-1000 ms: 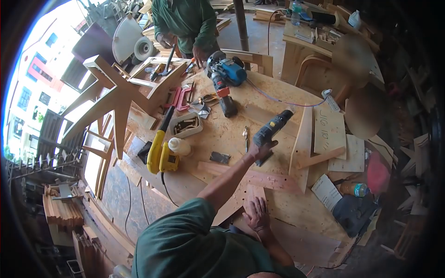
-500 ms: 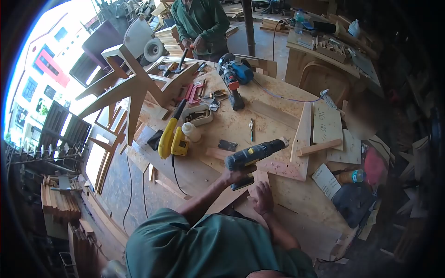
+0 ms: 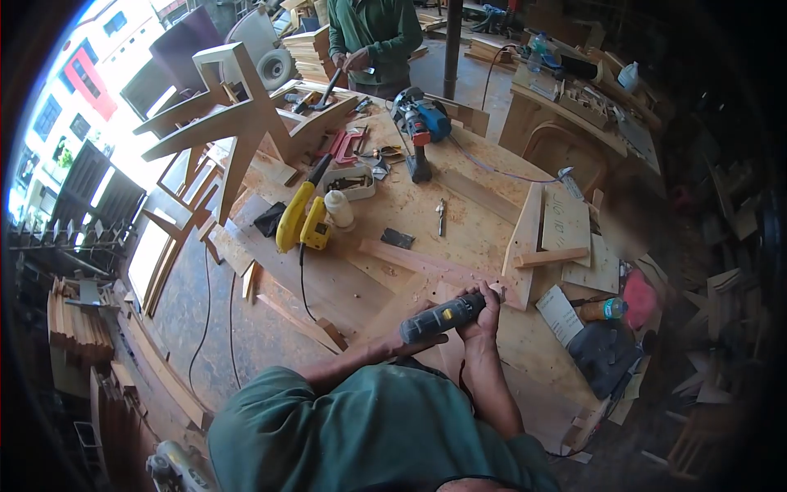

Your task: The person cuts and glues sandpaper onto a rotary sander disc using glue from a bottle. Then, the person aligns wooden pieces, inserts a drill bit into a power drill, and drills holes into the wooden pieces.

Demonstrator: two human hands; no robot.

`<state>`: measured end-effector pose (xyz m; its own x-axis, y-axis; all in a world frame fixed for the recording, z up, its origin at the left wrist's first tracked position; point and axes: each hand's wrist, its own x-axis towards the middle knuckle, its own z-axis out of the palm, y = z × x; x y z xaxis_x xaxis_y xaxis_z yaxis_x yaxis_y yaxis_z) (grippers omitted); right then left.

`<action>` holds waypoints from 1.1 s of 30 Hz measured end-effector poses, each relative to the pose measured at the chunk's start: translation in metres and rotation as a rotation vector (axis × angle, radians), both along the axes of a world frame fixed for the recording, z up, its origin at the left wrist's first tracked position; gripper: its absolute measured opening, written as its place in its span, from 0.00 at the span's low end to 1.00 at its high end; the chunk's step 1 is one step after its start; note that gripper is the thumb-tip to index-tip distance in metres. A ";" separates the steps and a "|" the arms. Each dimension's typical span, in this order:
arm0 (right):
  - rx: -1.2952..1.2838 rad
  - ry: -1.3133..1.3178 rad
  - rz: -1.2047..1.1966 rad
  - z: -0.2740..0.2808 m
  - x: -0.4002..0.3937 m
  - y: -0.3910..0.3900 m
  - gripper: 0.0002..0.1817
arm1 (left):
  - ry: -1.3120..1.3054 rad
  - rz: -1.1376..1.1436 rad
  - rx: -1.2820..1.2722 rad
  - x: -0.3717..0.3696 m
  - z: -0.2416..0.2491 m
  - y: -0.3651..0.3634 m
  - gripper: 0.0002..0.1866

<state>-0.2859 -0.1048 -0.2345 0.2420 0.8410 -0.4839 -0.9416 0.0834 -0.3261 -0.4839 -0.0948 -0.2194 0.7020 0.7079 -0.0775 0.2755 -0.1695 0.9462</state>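
My left hand (image 3: 407,342) grips the handle of a black and yellow cordless drill (image 3: 441,317), which lies roughly level just above the plywood workbench (image 3: 484,221). My right hand (image 3: 484,312) is closed around the drill's front end at the chuck. Both hands hover over a light wooden board (image 3: 447,361) at the near edge of the bench. A long reddish wooden strip (image 3: 410,261) lies just beyond the drill. The drill's tip is hidden by my right hand.
On the bench lie a yellow jigsaw (image 3: 299,225), a white glue bottle (image 3: 338,209), a blue router (image 3: 422,123), red clamps (image 3: 344,148), a drill bit (image 3: 440,215) and wooden jigs (image 3: 566,225). A chair frame (image 3: 238,123) stands far left. Another person (image 3: 373,33) works at the far end.
My left hand has pulled the drill back from the middle of the bench to its near edge. My right hand has lifted off the board and closed on the drill's front.
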 end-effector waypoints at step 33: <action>0.094 0.000 0.074 0.019 -0.022 -0.022 0.10 | -0.562 -0.159 0.020 -0.011 -0.038 -0.001 0.47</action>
